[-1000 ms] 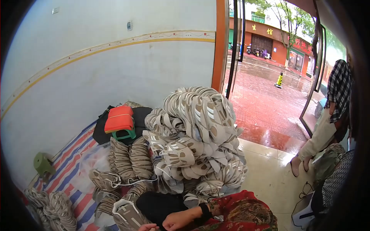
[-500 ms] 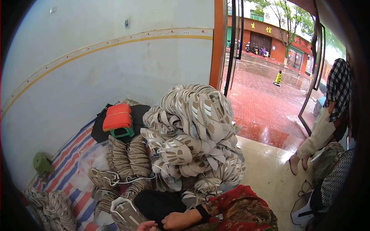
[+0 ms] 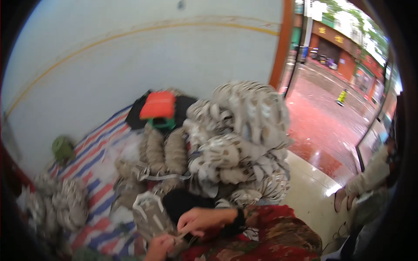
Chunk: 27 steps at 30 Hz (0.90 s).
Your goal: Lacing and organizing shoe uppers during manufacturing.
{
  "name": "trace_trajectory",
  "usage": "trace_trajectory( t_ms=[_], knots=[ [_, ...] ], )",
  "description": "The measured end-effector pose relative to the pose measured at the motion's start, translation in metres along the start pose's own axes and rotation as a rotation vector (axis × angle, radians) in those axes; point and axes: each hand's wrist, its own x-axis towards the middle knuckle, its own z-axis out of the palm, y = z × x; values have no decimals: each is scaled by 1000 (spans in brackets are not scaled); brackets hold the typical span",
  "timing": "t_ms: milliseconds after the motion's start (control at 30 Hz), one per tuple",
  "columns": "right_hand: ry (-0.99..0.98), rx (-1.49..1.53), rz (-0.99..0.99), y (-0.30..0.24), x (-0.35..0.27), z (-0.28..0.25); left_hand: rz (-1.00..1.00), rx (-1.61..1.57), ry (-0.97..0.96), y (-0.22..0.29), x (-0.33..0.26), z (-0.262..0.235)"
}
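A beige and white shoe upper [image 3: 148, 216] lies by my lap, just in front of my hands. My right hand [image 3: 201, 221], with a black band at the wrist, is closed with its fingertips pinched. Close beside it, low in the picture, my left hand [image 3: 161, 246] is closed too. Between the two runs a thin pale strip [image 3: 180, 237], gripped from both sides; blur hides what kind it is. Black cloth [image 3: 185, 201] and a red patterned garment [image 3: 283, 230] cover my lap and arm.
Bundled shoe uppers form a tall pile [image 3: 248, 117] ahead. More bundles [image 3: 61, 202] lie left on a striped sheet [image 3: 102, 185]. A green stool [image 3: 163, 122] carries a red pad [image 3: 157, 104]; another green stool [image 3: 63, 148] is by the wall. Someone's legs [image 3: 365, 174] show near the doorway.
The view has swung left and blurred, so the scene sits further right. My hands have come up more fully into view, and the pale strip now shows between them.
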Motion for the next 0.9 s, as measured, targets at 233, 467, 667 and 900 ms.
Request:
trace_trajectory(
  t_ms=[233, 467, 667, 900],
  knots=[
    [1094, 459, -763, -3, -108, -117, -174, 47, 296, -6, -97, -90],
    [1141, -1934, -68, 21, -111, -117, -45, 405, 616, -24, -120, -101],
    [336, -506, -634, -3, 43, 16, 310, 577, 187, 43, -25, -4],
    [44, -153, 39, -13, 26, -34, 68, 377, 195, 31, -26, -32]
  ],
)
